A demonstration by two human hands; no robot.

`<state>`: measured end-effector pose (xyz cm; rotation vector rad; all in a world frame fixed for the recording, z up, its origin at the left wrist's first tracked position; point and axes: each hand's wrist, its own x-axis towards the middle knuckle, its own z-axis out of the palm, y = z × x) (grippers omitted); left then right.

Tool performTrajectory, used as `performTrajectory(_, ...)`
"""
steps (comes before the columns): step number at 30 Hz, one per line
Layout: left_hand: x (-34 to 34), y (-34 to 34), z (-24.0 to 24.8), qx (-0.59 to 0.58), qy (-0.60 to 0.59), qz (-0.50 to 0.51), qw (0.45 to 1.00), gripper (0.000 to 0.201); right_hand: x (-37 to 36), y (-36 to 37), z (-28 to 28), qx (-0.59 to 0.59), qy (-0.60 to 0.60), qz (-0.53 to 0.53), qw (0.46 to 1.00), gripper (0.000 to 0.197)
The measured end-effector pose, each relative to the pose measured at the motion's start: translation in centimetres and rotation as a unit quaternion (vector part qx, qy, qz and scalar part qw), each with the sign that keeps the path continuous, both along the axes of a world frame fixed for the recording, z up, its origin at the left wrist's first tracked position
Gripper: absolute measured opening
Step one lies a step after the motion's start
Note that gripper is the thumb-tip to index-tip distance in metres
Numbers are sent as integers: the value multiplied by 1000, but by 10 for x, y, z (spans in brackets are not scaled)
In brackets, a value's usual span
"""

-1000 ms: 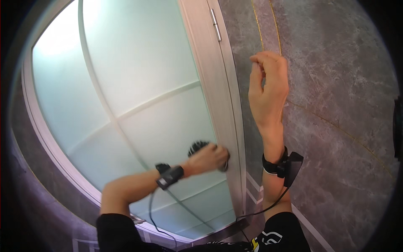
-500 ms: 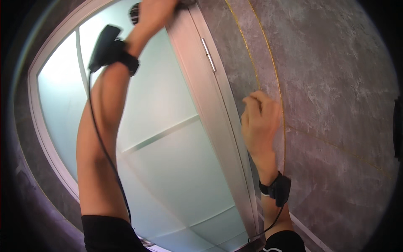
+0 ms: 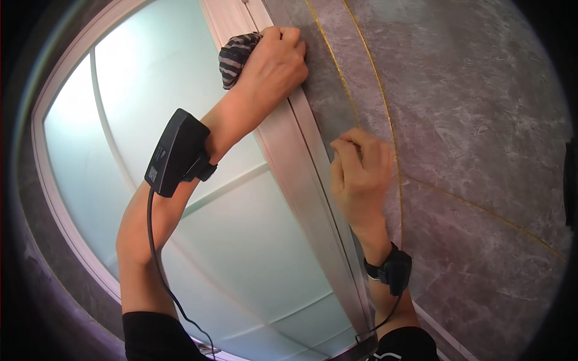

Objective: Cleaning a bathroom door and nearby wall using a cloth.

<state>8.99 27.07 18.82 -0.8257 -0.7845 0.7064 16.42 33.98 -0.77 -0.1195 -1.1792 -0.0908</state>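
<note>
My left fingers (image 3: 291, 36): closed around a crumpled, black-and-grey striped cloth (image 3: 236, 60).
Cloth: bunched in my grip, at the pale wooden door frame (image 3: 289, 174).
My right fingers (image 3: 360, 137): loosely curled near the grey marbled wall (image 3: 475, 120); I cannot tell whether they hold anything.

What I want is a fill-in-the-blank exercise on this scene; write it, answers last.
The ____ hand holds a striped cloth.
Lower in the picture is the ____ hand.
Thin lines on the grey wall are coloured ____.
The device on the left forearm is coloured ____.
Missing words: left; right; gold; black.
</note>
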Motion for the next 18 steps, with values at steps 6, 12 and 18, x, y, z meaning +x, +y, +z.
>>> performTrajectory(6,9,-8,-91,-111,-10,125,986,19,9,4,-2,1,11,46,999,24)
performTrajectory(12,-21,-40,-211,-277,-73,29,958,26,7,7,-13,-4,21,103,994,26)
performTrajectory(18,-36,-74,-175,-322,-235,39,916,45,10,13,-16,-15,-12,50,999,26)
